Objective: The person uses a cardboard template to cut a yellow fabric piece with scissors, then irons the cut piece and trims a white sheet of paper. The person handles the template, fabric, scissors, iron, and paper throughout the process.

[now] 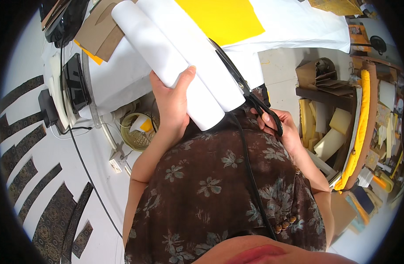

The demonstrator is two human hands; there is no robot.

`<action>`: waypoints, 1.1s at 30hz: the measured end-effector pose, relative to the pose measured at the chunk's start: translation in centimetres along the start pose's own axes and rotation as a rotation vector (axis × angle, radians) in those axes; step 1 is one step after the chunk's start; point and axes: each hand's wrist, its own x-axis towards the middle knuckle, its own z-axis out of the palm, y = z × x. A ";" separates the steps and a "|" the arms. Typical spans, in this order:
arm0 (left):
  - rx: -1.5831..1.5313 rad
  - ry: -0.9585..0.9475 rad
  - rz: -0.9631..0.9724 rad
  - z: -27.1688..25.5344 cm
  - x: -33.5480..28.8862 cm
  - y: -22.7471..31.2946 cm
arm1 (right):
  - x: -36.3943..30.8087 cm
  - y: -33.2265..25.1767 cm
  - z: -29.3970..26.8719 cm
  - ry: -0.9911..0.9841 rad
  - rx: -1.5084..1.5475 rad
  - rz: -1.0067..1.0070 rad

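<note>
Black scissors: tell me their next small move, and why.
Probably check how the blades sit before squeezing. The right grip holds the black scissors, the left grip steadies the white roll, and the blades lie along the white material beside that roll; whether they straddle its edge is unclear.

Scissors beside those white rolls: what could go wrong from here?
The scissors in the right hand lie so close to the right-hand white roll that a blade might nick it. If the left hand loosens, the left-hand white roll might slip. The black cord near the scissors might snag.
</note>
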 end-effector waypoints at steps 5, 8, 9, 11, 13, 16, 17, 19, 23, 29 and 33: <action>-0.003 0.005 -0.009 0.2 0.0 0.1 | 0.5 0.0 0.1 -0.010 -0.005 -0.022; 0.010 0.012 -0.007 0.1 0.0 0.1 | 0.6 0.0 0.2 -0.010 -0.017 -0.032; 0.010 0.011 -0.009 0.0 0.1 0.1 | 0.7 0.1 0.2 -0.009 -0.013 -0.036; 0.009 0.009 -0.015 0.0 0.2 0.0 | 0.7 0.1 0.3 -0.005 -0.011 -0.044; 0.010 0.010 -0.015 -0.1 0.2 0.0 | 0.7 0.0 0.3 -0.003 -0.019 -0.050; -0.004 0.004 -0.003 -0.1 0.1 0.0 | 0.9 0.1 0.2 -0.012 -0.013 -0.053; -0.011 0.001 0.003 -0.2 0.1 0.0 | 1.0 0.1 0.2 -0.009 -0.013 -0.055; -0.010 0.008 0.008 -0.2 0.1 0.1 | 1.0 0.2 0.3 0.000 -0.014 -0.059; 0.015 0.052 -0.005 -0.2 -0.1 0.6 | 1.3 0.3 0.4 0.014 -0.020 -0.071; 0.046 0.058 0.027 -0.7 0.4 0.5 | 3.5 -0.2 0.3 -0.003 -0.024 -0.085; 0.088 0.062 0.058 -0.9 0.4 0.7 | 4.8 0.0 0.6 -0.048 -0.018 -0.128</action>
